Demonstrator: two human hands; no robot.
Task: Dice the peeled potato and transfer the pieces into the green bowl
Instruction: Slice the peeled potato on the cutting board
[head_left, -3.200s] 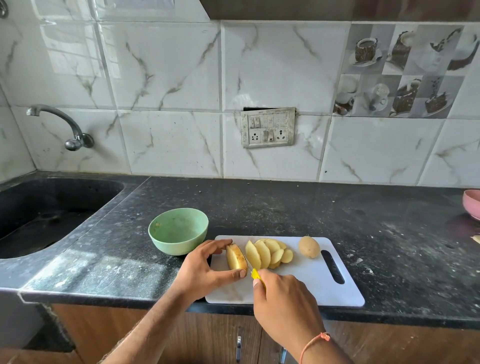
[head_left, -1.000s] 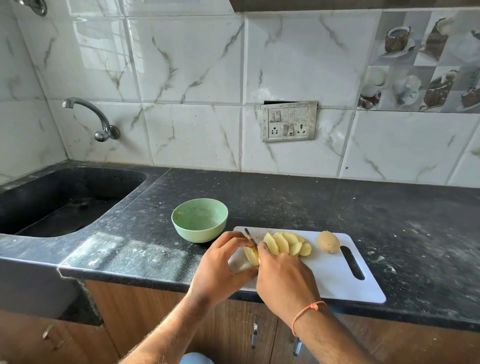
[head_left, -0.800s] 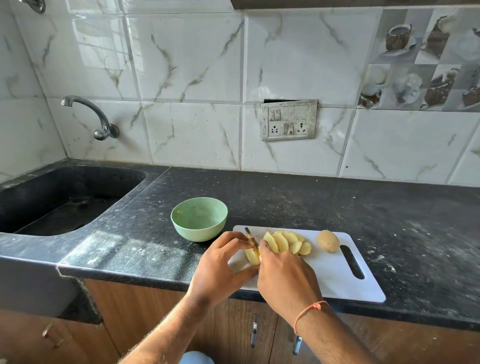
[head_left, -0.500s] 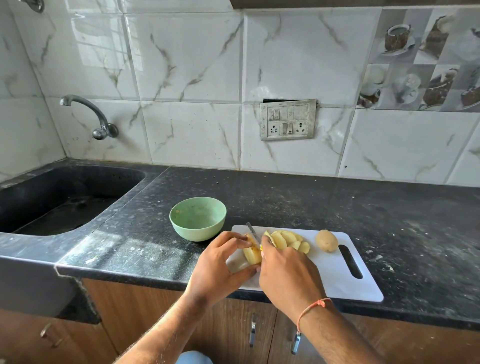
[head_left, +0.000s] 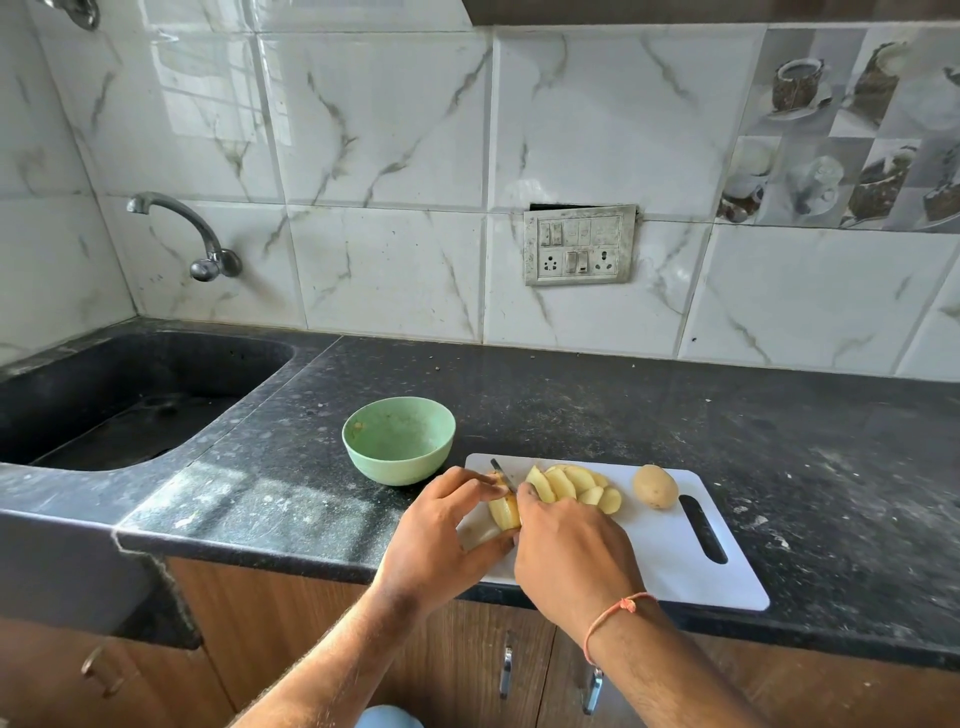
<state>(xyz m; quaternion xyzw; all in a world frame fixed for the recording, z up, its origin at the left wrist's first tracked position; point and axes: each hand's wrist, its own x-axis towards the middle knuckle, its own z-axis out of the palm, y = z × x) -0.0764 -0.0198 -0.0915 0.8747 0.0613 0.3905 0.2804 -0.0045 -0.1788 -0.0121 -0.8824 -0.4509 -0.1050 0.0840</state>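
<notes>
On a white cutting board (head_left: 675, 551), a left hand (head_left: 441, 540) grips a potato piece (head_left: 505, 512) while the right hand (head_left: 571, 545), fingers curled around a knife (head_left: 503, 474), cuts it. Cut slices (head_left: 571, 486) and a whole potato (head_left: 655, 486) lie nearby; the green bowl (head_left: 398, 439) sits just beside the board.

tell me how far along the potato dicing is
Done: a row of slices lies on the board. In hand: left hand holds a potato piece while the right hand works the knife through it. Left: a whole potato waits, and the bowl holds no pieces.
</notes>
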